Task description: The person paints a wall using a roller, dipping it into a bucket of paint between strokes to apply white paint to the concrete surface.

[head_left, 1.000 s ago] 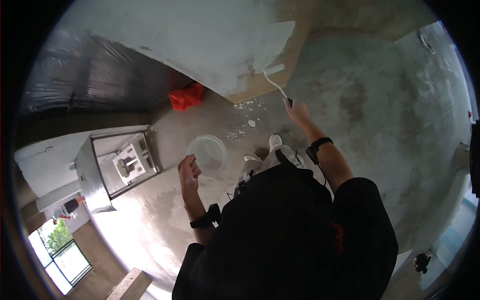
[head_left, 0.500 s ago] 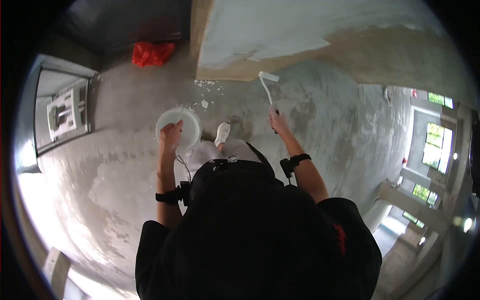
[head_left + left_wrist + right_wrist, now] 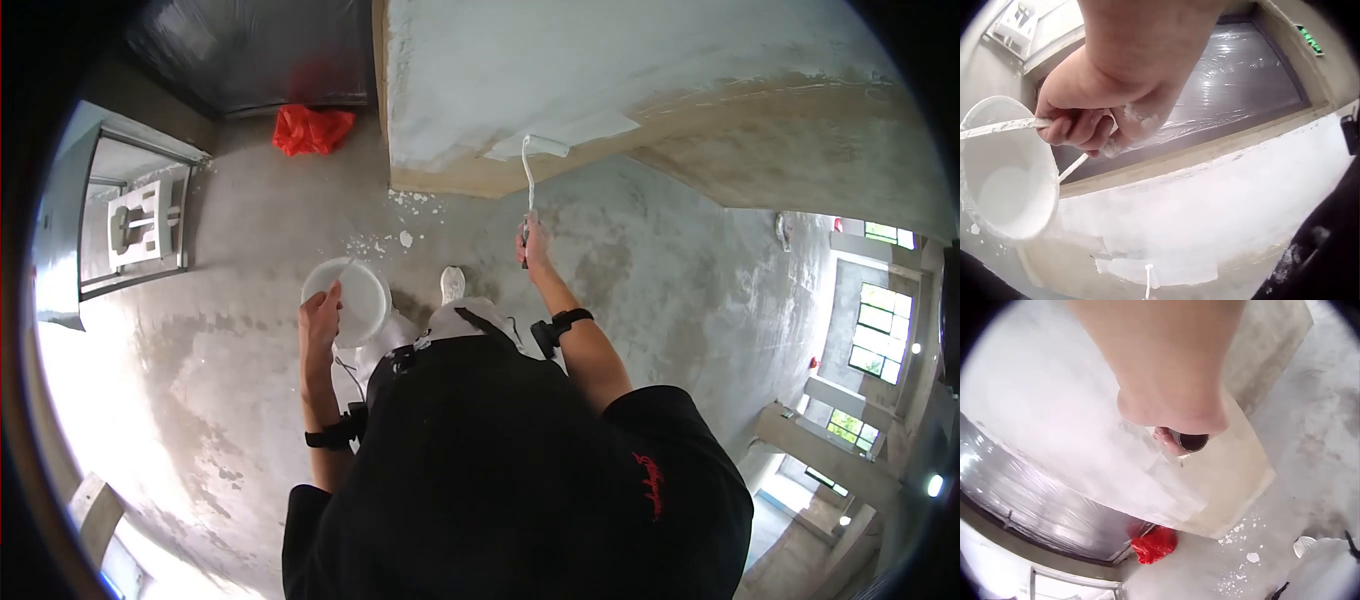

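Note:
My right hand (image 3: 538, 248) grips the dark handle of a paint roller (image 3: 548, 146), whose white sleeve lies against the lower part of the painted wall (image 3: 490, 80). In the right wrist view the round end of the roller handle (image 3: 1194, 442) shows below the palm, and the sleeve is hidden. My left hand (image 3: 320, 318) hangs low at my left side. Its fingers are curled round the white, paint-coated bail (image 3: 1000, 128) of a white bucket (image 3: 1007, 219). White paint is smeared on this hand's fingers.
Bare tan wall (image 3: 455, 180) runs along the bottom of the white coat. White splatters (image 3: 405, 240) dot the concrete floor. A red plastic bag (image 3: 312, 130) lies by a plastic-covered opening (image 3: 270, 60). A white framed object (image 3: 142, 222) stands at the left.
The view has swung to the right. The roller came off the wall half a second ago and now lies against it again, beside a fresh white band. The bucket stays in the left hand.

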